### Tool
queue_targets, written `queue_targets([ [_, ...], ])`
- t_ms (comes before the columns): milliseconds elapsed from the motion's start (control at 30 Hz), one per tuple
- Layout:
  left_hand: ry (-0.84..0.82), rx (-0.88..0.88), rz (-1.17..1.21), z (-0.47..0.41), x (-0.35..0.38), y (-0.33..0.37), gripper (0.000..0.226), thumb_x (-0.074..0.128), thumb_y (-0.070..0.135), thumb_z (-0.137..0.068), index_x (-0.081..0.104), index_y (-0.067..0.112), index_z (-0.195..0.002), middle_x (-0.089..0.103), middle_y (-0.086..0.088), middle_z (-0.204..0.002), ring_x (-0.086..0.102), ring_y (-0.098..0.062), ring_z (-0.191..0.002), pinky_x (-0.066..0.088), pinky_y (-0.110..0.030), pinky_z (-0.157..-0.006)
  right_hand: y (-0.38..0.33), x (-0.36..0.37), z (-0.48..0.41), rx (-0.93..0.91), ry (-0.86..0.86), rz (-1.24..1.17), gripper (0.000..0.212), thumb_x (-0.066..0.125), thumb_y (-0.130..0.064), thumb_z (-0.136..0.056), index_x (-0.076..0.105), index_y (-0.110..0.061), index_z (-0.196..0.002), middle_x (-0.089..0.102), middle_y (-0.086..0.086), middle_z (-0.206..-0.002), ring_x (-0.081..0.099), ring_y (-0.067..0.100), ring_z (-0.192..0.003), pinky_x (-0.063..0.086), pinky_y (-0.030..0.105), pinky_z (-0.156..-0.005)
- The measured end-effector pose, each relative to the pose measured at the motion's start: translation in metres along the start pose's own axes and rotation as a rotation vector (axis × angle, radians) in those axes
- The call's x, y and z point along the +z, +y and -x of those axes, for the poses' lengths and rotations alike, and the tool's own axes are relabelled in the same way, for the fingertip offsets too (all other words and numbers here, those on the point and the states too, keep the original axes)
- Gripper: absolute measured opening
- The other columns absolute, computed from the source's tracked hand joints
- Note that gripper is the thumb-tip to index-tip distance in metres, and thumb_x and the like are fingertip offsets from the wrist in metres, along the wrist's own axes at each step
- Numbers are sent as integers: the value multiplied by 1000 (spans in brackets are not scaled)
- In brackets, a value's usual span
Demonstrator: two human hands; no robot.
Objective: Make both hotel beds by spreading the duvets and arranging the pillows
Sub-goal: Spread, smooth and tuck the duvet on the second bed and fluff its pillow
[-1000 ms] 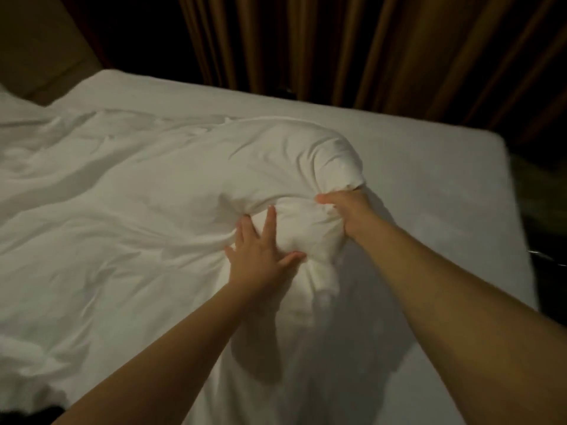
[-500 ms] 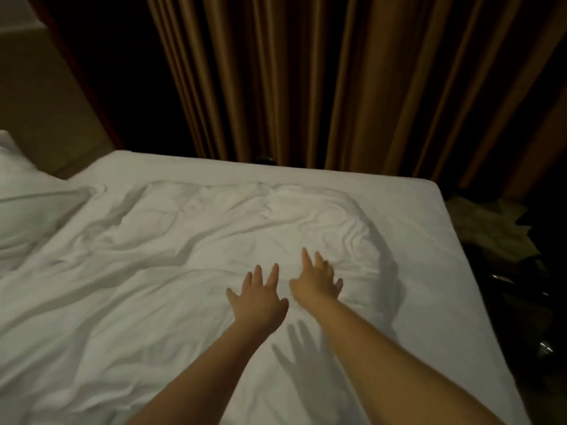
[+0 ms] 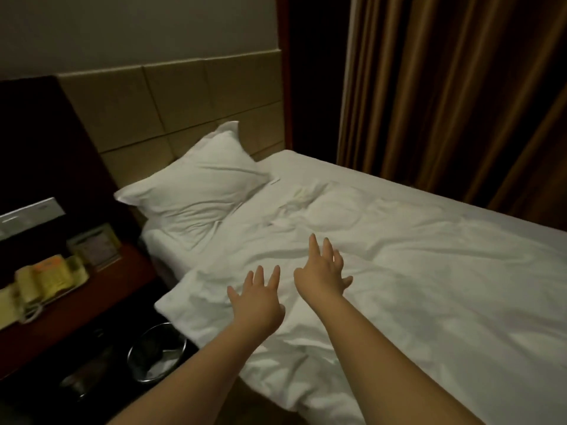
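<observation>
duvet [image 3: 414, 271]: released since a second ago, when a bunched corner was gripped; now laid across the bed, creased, so spreading is judged nearly done and smoothing remains. left hand [image 3: 257, 302] and right hand [image 3: 322, 273]: both empty, fingers splayed, held over the duvet's near edge; contact cannot be told. pillow [image 3: 196, 182]: propped against the headboard [image 3: 184, 96], well beyond both hands.

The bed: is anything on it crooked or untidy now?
Yes. The pillow lies skewed, one corner up against the headboard. The duvet is wrinkled, and its near corner hangs over the bed's edge above the bin. Both hands are open.
</observation>
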State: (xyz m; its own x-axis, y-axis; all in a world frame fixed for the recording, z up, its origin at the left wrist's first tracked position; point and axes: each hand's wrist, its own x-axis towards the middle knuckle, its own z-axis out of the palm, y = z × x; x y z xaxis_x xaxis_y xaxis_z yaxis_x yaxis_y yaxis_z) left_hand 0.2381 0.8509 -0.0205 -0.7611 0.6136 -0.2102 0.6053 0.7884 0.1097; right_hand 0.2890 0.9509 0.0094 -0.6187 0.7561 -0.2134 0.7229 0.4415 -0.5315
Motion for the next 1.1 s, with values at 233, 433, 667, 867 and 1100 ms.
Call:
queue_targets([
  [233, -55, -94, 55, -24, 19, -91, 75, 43, 39, -95, -8, 34, -150, -6, -3, -160, -3, -23, -147, 7, -57, -113, -61, 80, -9, -44, -121, 98, 77, 48, -23, -94, -3, -36, -151, -11, -7, -160, -5, 23, -147, 11, 59, -113],
  [433, -177, -190, 154, -76, 50, -149, 74, 43, 36, -94, -6, 34, -150, -8, -3, -159, -3, -25, -146, 5, -58, -113, -85, 156, -62, -6, -275, 196, 76, 48, -29, -95, -3, -36, -151, -11, -7, -160, -2, 23, -147, 17, 56, -113],
  [667, -271, -367, 302, -169, 73, -218, 73, 43, 38, -96, -6, 32, -150, -9, -4, -159, -4, -25, -146, 6, -55, -114, -134, 233, -154, -126, -392, 363, 76, 49, -26, -94, 0, -34, -152, -7, -7, -160, 0, 25, -146, 17, 53, -114],
  [867, -468, -568, 495, -194, 120, -263, 73, 41, 41, -96, -5, 28, -151, 1, -4, -159, 12, -30, -144, 18, -53, -112, -153, 286, -189, -108, -578, 552, 80, 51, -29, -92, -4, -41, -149, -14, -11, -158, -5, 33, -145, 18, 60, -111],
  [1100, -471, -462, 516, -239, 137, -283, 77, 47, 42, -93, -4, 33, -150, 6, -5, -157, 24, -32, -138, 32, -45, -104, -161, 308, -208, 12, -622, 543, 90, 59, -39, -90, -7, -39, -150, -16, -7, -159, -11, 36, -145, 15, 65, -110],
])
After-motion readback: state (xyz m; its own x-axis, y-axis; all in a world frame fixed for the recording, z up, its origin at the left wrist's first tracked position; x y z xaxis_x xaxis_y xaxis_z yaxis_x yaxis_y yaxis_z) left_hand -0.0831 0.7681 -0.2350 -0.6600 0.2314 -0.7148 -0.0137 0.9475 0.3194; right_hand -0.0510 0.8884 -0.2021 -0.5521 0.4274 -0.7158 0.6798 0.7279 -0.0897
